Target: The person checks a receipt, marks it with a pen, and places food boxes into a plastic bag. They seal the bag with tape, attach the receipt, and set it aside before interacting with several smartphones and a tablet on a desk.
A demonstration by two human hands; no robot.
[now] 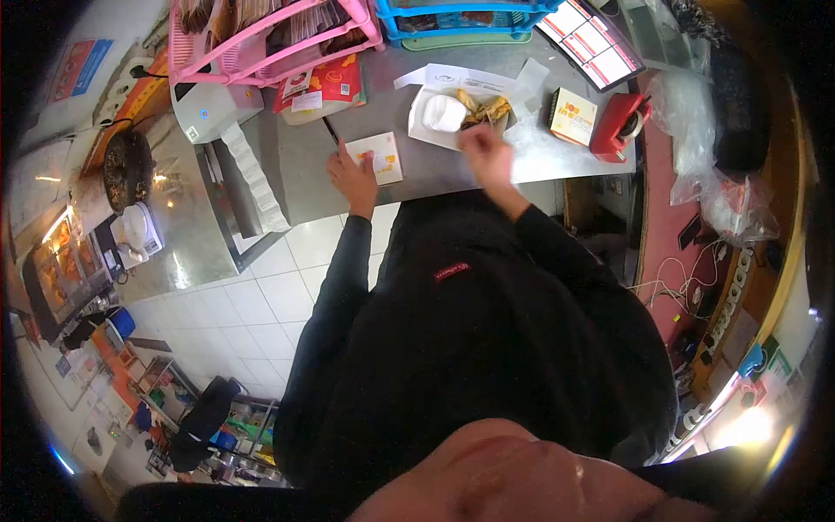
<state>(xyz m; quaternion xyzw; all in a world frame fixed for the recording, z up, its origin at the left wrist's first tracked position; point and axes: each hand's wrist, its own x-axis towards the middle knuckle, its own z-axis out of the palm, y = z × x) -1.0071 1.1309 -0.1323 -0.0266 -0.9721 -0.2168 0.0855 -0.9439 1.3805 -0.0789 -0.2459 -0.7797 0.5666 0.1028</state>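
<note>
My left hand [353,178] rests at the left edge of a small printed white box [385,159] on the steel counter, its fingers apart. A dark pen-like stick [330,131] lies just beyond its fingertips. Over the near edge of an open white food box [417,132] is my right hand [489,157], its fingers curled and blurred; whether they hold anything is unclear. In that box sit a round white wrapped item [444,113] and brown fried pieces [495,108].
A printer [211,111] with a paper strip [254,178] stands left. Pink [261,68] and blue [461,35] baskets line the back. To the right are a yellow-white box [573,117], a red tape dispenser [609,130] and a printed sheet [591,43].
</note>
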